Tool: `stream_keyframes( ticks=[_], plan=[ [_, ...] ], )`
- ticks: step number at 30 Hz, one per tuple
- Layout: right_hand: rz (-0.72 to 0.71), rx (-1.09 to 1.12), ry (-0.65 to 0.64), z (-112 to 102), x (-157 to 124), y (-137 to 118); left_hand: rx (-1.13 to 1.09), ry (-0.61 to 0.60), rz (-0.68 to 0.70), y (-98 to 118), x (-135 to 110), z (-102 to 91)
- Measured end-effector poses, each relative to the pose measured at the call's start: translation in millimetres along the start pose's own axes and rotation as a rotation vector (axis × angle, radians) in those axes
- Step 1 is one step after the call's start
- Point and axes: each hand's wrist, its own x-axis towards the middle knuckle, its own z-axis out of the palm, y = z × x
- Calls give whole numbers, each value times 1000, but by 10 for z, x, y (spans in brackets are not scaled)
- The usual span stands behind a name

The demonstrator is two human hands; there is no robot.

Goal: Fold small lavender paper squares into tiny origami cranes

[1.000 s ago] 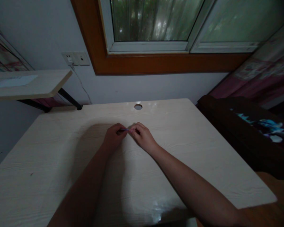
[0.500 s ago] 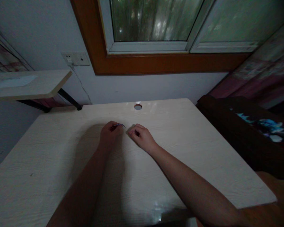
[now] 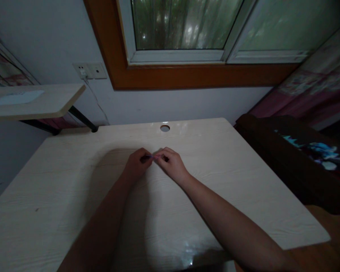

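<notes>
The thin purple-pink piece (image 3: 153, 156) is sitting between the fingertips of 2 hands, low over the table (image 3: 243, 181). The left hand (image 3: 136, 166) and the right hand (image 3: 172, 164) are each pinching 1 end of it. I cannot tell if it is 1 piece or 2. The hands were apart before and are now meeting.

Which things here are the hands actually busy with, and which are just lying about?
In use:
left hand
right hand
small purple thing, pinched between the two hands; too small to identify

Just about:
desk
cable hole
wall sockets
side shelf
sheet of paper
window
</notes>
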Motion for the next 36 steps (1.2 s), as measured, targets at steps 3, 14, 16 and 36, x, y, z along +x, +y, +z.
stream_keyframes(
  ticks=[3,14,16,36],
  plan=[
    [2,7,1,1,-1,-7,8,12,7,-19,0,2],
    [-6,27,-14,1,2,-31,-76,23,-76,-4,8,-13],
    [0,21,-24,6,2,-35,-78,13,-79,-8,8,-14],
    [35,39,14,0,6,-10,-51,11,-57,-5,8,-13]
  ],
)
